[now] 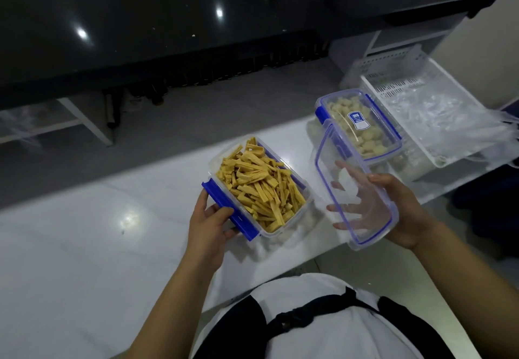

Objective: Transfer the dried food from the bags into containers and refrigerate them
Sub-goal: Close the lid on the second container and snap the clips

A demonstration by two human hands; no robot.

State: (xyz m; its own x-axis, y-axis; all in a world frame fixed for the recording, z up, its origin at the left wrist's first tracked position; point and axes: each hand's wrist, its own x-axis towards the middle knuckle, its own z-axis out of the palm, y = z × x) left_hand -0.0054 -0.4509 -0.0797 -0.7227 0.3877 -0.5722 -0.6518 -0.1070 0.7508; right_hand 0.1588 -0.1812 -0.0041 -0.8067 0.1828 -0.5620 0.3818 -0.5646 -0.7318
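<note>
A clear container (304, 198) with blue latches stands uncovered on the white counter (112, 218), filled with yellow dried strips (261, 187). My left hand (209, 223) grips its near-left blue latch. My right hand (393, 209) holds a clear lid (362, 167) with a blue seal, tilted, just right of that container; my fingers show through it from underneath. Behind the lid sits a second container (393, 145), lidded, holding pale round pieces.
A white slotted basket (398, 69) with crumpled clear plastic bags (449, 117) stands at the far right of the counter. A black glossy table (196, 7) is across the grey floor, bottles under it. My white shirt and dark strap fill the bottom.
</note>
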